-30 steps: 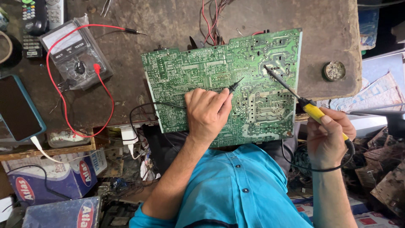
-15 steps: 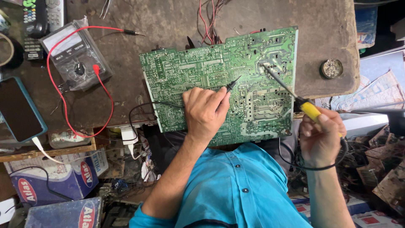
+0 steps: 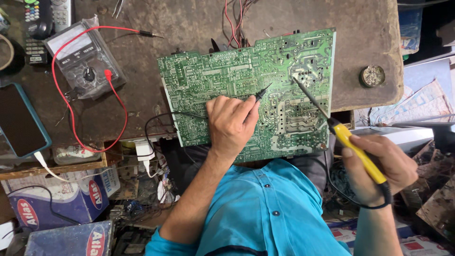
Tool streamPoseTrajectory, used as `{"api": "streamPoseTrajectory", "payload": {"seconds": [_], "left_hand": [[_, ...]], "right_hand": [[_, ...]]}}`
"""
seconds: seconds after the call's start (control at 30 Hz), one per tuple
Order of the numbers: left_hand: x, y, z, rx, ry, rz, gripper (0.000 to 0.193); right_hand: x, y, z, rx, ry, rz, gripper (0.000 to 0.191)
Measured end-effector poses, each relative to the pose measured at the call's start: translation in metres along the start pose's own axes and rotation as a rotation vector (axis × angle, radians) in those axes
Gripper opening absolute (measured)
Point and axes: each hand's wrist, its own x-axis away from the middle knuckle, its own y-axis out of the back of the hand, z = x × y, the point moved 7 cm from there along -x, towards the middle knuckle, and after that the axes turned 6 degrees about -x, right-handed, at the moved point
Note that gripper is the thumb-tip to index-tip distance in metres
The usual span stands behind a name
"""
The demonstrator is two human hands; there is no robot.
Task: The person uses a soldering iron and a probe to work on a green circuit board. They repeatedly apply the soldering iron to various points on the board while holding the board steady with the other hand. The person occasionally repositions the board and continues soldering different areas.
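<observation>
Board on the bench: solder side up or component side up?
Solder side up: the green circuit board shows flat traces and solder joints, no components.

On my left, a phone (image 3: pixel 19 121) lies flat on the desk (image 3: pixel 189 19), its dark screen framed by a teal case. Beyond it sits a meter (image 3: pixel 85 59) inside a clear plastic bag, with a pale dial face. Below the desk edge I see two blue cartons (image 3: pixel 61 199) bearing red oval labels (image 3: pixel 27 214). A red-and-white package (image 3: pixel 422 244) shows at bottom right.
</observation>
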Motion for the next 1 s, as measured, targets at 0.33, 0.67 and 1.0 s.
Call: {"api": "streamPoseTrajectory", "payload": {"seconds": [0.33,0.67,1.0], "left_hand": [[0.002,-0.002,0.002,0.015,0.004,0.001,0.021],[0.004,-0.004,0.004,0.009,0.006,0.006,0.019],[0.002,-0.001,0.002,0.010,0.002,0.002,0.021]], "right_hand": [[-0.013,-0.013,0.018,-0.003,0.031,-0.010,0.016],[-0.011,-0.014,0.009,-0.034,0.001,-0.010,0.018],[-0.008,-0.014,0.008,-0.022,0.020,0.011,0.016]]}}
